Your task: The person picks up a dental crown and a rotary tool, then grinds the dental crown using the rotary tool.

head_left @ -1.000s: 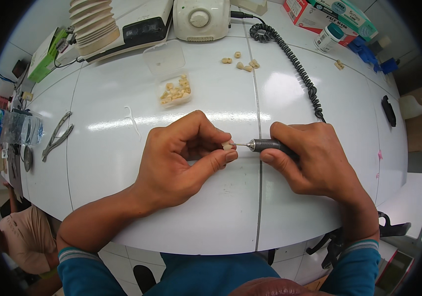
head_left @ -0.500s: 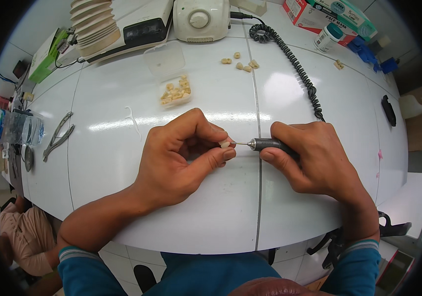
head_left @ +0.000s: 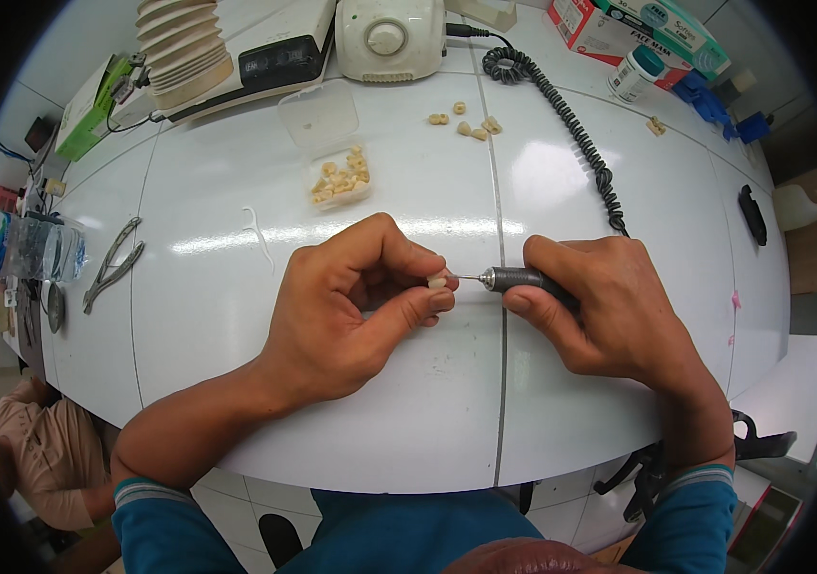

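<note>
Between the thumb and fingers of my left hand [head_left: 351, 306] a small off-white artificial tooth [head_left: 438, 282] is pinched, partly covered by the fingertips. My right hand [head_left: 609, 301] is wrapped round the dark grip of a rotary handpiece [head_left: 523, 279]. Its thin metal bur points left and reaches the tooth; whether the tip touches it is too small to tell. A coiled black cord [head_left: 580, 124] runs from the handpiece up to a white control unit [head_left: 389, 38] with a round dial.
Beyond my hands stands an open clear box [head_left: 339, 196] of yellowish teeth, with several loose teeth [head_left: 466, 129] farther back. Pliers [head_left: 114, 266] and a white floss pick [head_left: 258, 239] lie left. A white bottle [head_left: 636, 74] and mask boxes stand back right. Another person [head_left: 50, 450] sits lower left.
The tooth has turned slightly in my left fingertips, and those fingers have shifted a little. My right hand and the handpiece have hardly moved.
</note>
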Available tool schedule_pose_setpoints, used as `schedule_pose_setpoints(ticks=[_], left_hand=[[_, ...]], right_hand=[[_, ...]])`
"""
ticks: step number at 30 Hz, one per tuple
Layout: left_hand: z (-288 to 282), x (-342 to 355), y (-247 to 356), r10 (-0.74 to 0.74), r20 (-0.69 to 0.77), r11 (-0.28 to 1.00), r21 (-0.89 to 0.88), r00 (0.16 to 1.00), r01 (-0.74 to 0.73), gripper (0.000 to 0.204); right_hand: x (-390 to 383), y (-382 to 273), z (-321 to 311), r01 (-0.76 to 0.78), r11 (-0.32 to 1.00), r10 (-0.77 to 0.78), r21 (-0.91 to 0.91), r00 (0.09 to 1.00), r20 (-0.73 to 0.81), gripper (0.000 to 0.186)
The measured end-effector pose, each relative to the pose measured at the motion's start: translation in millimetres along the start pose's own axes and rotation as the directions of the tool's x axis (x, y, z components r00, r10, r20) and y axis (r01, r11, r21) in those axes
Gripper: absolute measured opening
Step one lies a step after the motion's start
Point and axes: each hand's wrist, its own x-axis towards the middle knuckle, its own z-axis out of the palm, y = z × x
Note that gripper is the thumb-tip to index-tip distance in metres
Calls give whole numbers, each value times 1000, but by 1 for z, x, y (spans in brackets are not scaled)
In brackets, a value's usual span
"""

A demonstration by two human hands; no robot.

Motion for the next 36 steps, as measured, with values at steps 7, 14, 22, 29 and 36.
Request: schedule_pose_setpoints(ticks=[7, 14, 22, 29, 36], left_hand=[[-1, 0, 1, -66, 7, 995, -80, 998, 67, 14], [-1, 3, 2, -46, 19, 994, -103, 999, 48, 20], [1, 2, 0, -56, 6, 992, -114, 998, 56, 18], [0, 2, 1, -52, 32, 995, -86, 998, 55, 15], [-1, 3, 1, -61, 43, 994, -84, 997, 65, 15]], right_hand=[[1, -1, 0, 0, 1000, 0, -12, 1000, 10, 46], [0, 4, 4, 27, 999, -25, 32, 998, -60, 47], [1, 6, 1, -2, 997, 4, 75, 1000, -29, 48], [1, 4, 3, 14, 999, -12, 50, 999, -37, 49], [1, 3, 2, 10, 1000, -10, 8, 1000, -9, 49]])
